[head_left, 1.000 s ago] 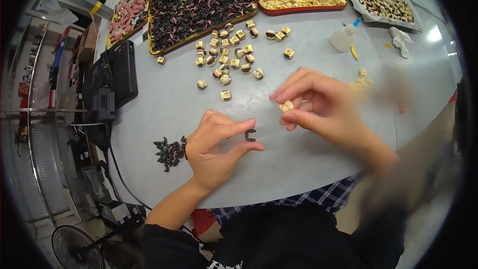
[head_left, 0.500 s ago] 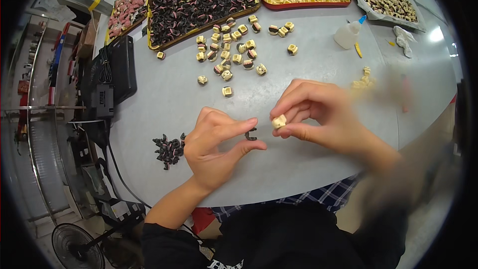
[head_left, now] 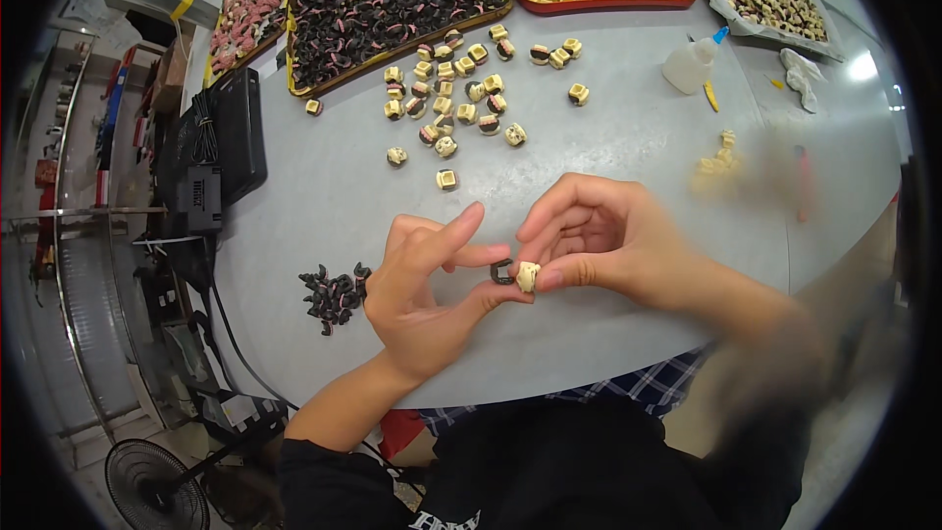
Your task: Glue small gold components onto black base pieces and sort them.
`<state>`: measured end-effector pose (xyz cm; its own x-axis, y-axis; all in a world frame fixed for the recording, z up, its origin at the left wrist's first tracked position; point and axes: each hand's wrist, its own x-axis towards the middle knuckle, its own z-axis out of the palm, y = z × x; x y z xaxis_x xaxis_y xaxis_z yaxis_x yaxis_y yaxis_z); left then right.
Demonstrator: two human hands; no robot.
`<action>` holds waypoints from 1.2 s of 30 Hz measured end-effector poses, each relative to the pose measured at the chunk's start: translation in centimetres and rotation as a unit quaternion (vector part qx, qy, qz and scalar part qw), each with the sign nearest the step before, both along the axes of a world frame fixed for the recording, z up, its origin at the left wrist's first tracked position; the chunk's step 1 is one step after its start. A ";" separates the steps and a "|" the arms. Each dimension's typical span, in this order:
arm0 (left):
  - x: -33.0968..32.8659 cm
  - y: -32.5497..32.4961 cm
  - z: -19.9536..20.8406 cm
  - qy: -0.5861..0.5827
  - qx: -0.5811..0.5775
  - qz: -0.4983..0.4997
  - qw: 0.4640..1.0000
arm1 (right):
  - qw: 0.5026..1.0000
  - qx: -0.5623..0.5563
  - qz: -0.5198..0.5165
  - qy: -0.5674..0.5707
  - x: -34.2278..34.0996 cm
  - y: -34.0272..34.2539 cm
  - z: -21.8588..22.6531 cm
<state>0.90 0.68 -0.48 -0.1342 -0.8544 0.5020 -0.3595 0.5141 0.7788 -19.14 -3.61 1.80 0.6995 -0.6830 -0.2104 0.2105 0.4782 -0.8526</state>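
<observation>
Right hand [head_left: 599, 240]: thumb and fingers pinch a small cream block piece [head_left: 528, 277], held just above the grey table [head_left: 608, 137] near its front edge; the piece's long axis runs roughly upright, tilted slightly. Left hand [head_left: 427, 285]: thumb and forefinger grip a small dark curved clip [head_left: 501, 272], touching the cream piece's left side. A dark clip pile [head_left: 334, 294] lies just left of the left hand.

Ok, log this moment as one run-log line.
left hand: pinching small black clip | right hand: holding cream block against it | nearby: black clip pile, loose cream blocks on grey table
</observation>
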 end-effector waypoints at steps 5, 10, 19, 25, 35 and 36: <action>-0.2 0.1 0.4 -0.028 -0.023 -0.009 0.999 | 1.000 0.015 0.004 -0.002 0.0 -0.1 -0.3; -0.5 0.3 0.5 -0.022 -0.024 -0.018 0.999 | 0.999 0.034 0.020 -0.002 0.1 0.0 -0.2; -0.9 0.3 1.3 -0.060 -0.041 0.002 0.997 | 0.992 0.072 0.041 -0.090 -0.1 0.3 -0.7; -0.8 0.0 1.1 -0.137 -0.102 -0.012 0.985 | 0.992 0.021 0.011 -0.128 -0.2 0.9 -1.2; -0.9 1.5 1.3 -0.201 -0.162 0.010 0.966 | 0.992 -0.015 0.017 -0.126 0.2 1.7 -1.0; -0.8 1.6 1.3 -0.219 -0.167 -0.001 0.961 | 0.992 -0.015 0.018 -0.126 0.2 1.7 -0.9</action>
